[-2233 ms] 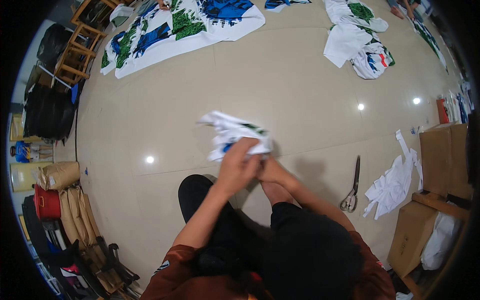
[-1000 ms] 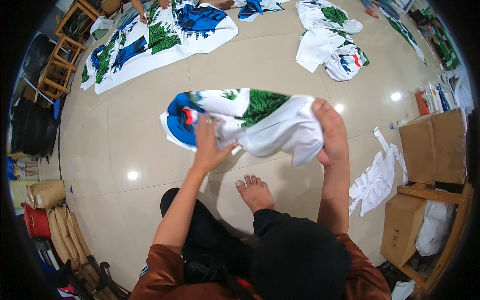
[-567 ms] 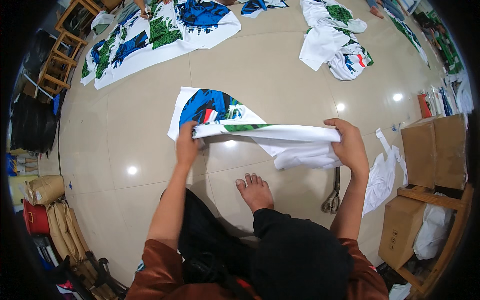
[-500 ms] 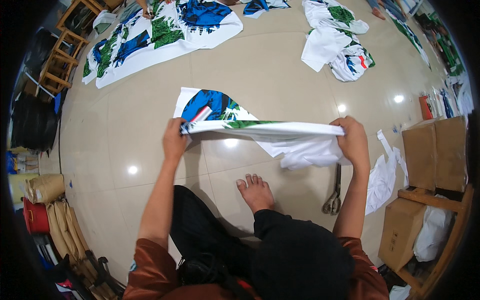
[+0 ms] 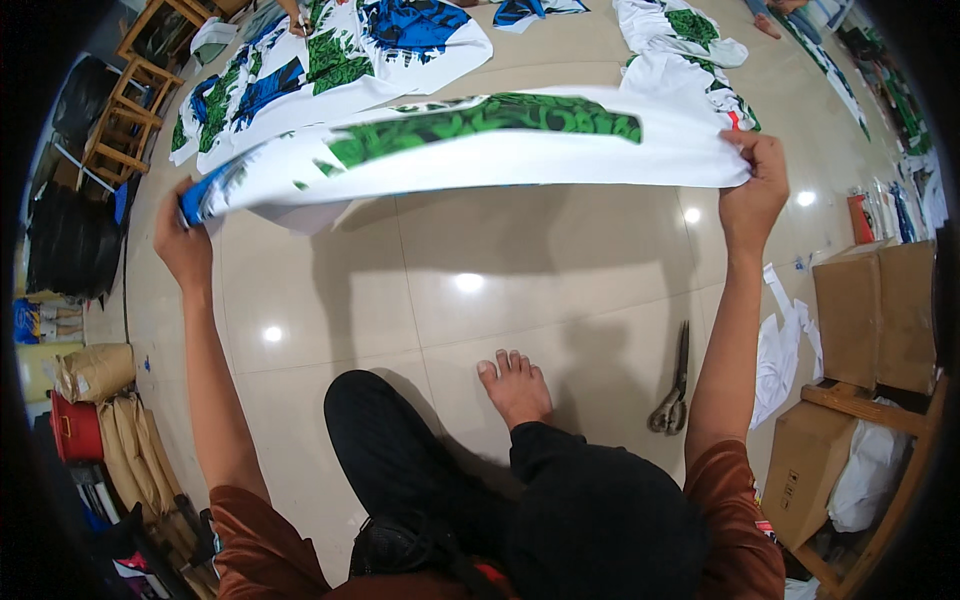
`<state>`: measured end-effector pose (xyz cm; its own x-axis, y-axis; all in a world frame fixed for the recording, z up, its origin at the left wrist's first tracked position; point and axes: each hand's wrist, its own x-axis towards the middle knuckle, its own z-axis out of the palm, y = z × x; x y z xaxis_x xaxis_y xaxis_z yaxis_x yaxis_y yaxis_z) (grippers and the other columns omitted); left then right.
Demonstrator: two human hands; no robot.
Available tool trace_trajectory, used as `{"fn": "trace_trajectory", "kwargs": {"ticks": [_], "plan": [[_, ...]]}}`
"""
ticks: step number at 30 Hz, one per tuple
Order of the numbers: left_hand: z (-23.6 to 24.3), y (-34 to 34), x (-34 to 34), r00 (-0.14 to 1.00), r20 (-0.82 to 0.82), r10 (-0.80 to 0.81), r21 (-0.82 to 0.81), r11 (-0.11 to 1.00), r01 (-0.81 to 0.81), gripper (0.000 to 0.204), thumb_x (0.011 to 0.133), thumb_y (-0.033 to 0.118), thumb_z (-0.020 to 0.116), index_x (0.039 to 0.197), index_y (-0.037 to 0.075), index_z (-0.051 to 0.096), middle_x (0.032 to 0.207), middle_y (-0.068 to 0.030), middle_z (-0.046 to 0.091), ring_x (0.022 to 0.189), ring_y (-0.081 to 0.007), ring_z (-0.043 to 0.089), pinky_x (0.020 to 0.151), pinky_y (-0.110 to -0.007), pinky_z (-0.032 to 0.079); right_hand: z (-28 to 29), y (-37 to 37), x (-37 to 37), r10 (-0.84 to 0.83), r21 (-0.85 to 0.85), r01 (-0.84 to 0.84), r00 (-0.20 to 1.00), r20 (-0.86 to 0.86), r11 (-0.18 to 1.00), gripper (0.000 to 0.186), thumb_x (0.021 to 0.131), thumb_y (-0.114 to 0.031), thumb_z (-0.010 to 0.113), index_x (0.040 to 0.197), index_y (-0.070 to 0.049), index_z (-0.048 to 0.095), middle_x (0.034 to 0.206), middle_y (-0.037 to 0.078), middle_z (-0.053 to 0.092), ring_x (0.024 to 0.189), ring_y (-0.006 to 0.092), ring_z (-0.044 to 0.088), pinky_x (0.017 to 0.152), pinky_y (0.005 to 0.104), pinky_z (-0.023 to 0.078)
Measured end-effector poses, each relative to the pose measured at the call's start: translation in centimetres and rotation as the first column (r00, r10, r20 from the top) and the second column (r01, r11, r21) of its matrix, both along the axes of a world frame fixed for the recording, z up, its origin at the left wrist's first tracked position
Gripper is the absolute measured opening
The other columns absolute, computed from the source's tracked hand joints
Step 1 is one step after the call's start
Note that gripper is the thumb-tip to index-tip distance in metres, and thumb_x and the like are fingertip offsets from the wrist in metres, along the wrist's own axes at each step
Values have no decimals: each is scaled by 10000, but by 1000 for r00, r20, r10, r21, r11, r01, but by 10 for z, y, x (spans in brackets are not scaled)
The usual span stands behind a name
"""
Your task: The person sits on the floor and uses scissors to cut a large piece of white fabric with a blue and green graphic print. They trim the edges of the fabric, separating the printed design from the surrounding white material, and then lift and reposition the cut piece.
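A piece of printed fabric [image 5: 480,160], white with green leafy and blue patches, is stretched wide in the air above the tiled floor. My left hand [image 5: 184,238] grips its blue-printed left end with the fingers closed. At the opposite end, my right hand [image 5: 756,185] pinches the white corner. The cloth hangs in a slightly bowed band between them, its lower edge nearly straight. A pair of scissors [image 5: 672,385] lies on the floor, left of my right forearm, blades pointing away from me.
More printed fabric [image 5: 280,85] lies at the far left, where another person's hand [image 5: 298,22] holds scissors. Other printed pieces [image 5: 690,40] lie far right. White scraps [image 5: 778,350] sit beside cardboard boxes [image 5: 845,310] and a wooden frame [image 5: 865,408]. Brown paper rolls [image 5: 140,440] stand at left.
Both hands have moved apart and away from me, lifting the fabric. It was a narrow folded band with a hanging part; now it is spread wide, showing the green print.
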<state>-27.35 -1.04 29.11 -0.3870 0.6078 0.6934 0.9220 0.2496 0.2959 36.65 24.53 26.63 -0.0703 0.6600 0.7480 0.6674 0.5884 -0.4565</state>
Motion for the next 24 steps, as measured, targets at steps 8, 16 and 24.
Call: {"fn": "trace_trajectory", "kwargs": {"ticks": [8,16,24], "plan": [[-118,-67,21,994,107,-4,-304,952,36,426,825,-162,605,1137,76,770,1247,-151,770,1223,-379,705,1117,-457,521,-134,8,15,14,-335,21,995,103,942,385,702,162,609,964,-65,776,1067,133,668,1036,344,668,901,400,537],[-220,-129,20,999,-22,23,-724,689,-32,763,797,-177,526,1474,151,650,1559,-190,593,1546,-436,419,1294,-652,220,-238,-29,53,49,-493,119,948,313,862,287,826,70,594,1018,-41,776,1255,212,666,1211,404,615,1053,489,502],[-256,-182,-10,993,92,72,-845,533,39,689,915,-99,430,1542,144,580,1622,-169,533,1549,-471,397,1272,-701,226,-230,-83,11,49,-478,113,948,314,871,316,984,-54,609,1286,-11,692,1470,271,572,1355,445,535,1142,514,444]]}}
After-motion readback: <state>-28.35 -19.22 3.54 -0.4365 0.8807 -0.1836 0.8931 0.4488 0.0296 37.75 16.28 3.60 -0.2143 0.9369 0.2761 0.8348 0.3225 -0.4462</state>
